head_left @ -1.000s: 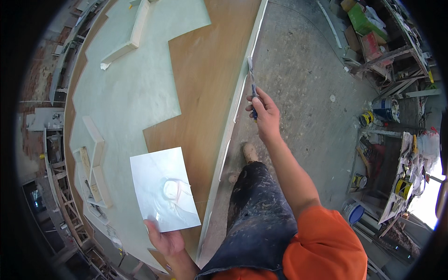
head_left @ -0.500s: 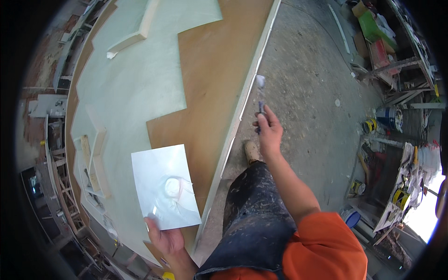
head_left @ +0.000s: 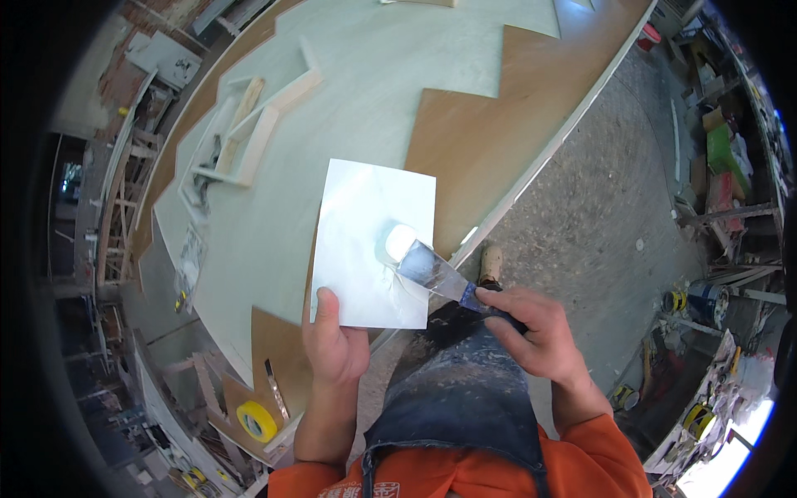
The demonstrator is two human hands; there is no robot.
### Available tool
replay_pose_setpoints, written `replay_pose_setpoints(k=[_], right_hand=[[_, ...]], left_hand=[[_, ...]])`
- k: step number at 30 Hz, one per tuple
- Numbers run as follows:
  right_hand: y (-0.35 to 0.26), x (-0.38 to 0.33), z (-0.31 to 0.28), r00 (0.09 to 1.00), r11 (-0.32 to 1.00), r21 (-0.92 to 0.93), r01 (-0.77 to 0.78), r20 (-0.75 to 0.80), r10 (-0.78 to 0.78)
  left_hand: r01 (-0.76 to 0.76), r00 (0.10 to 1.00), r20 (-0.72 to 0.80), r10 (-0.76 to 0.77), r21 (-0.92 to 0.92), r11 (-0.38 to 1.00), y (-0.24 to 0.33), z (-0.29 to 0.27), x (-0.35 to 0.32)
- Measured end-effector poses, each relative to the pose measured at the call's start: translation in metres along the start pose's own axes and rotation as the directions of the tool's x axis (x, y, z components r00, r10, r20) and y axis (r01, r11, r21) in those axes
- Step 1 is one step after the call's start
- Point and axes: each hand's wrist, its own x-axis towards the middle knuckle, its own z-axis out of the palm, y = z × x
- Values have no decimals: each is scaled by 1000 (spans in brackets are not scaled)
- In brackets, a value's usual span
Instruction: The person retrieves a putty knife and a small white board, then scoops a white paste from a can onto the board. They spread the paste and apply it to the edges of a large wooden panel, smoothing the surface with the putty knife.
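Note:
My left hand (head_left: 334, 344) grips a flat white board (head_left: 361, 216) by its near left corner, thumb on top. On the board sits a mound of white paste (head_left: 401, 241), with thin smears around it. My right hand (head_left: 535, 328) is closed around the dark blue handle of a putty knife (head_left: 444, 280). The knife's blade lies over the board's right side, its tip against the paste. Beneath the board stretches a large table panel with a pale, step-edged sheet (head_left: 349, 108) on brown board (head_left: 465, 133).
Angled wooden frame pieces (head_left: 264, 133) stand on the panel's left part. A yellow tape roll (head_left: 256, 422) lies at the near left corner beside a narrow metal strip (head_left: 276, 390). Buckets (head_left: 706, 303) and cluttered shelving line the right side, past the concrete floor (head_left: 614, 191).
My right hand has brought the putty knife from the panel's edge back to the paste on the board. The board has moved up and right in view, and the view has shifted.

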Motion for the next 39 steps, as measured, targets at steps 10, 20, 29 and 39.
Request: replay_pose_setpoints(k=[10,20,29,39], right_hand=[[-2,-36,-5,880,876,160,-455,-70,469],[170,38,-14,615,642,767,-14,-499,610],[212,83,-12,522,726,684,-75,-593,613],[221,61,21,454,756,624,-198,-625,635]], left_hand=[[-42,999,5,42,-44,998,23,-71,-24],[130,991,-13,-130,20,991,20,-90,-13],[192,979,-63,-194,-28,981,12,-80,-2],[163,986,-47,-163,-2,987,15,-78,-10]])
